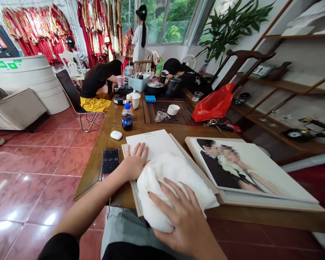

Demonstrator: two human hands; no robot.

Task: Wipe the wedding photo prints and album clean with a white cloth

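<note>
My left hand (135,161) lies flat with fingers spread on a white printed page or panel (157,139). That panel rests in a shallow wood-edged tray (135,196) at the table's near edge. My right hand (184,215) grips a bunched white cloth (162,171), which covers the near part of the panel. The thumb is at the cloth's near side and the fingers are over its top. To the right, a photo album (262,169) with a couple's picture on its cover sits in a second wood-edged tray (281,205).
On the wooden table (97,159) are a phone (110,162), a white earbud case (116,135), a cola bottle (127,117), a plastic cup (160,116), a white bowl (173,109) and a red plastic bag (213,103). Two people lean on the far end; shelves (292,86) stand right.
</note>
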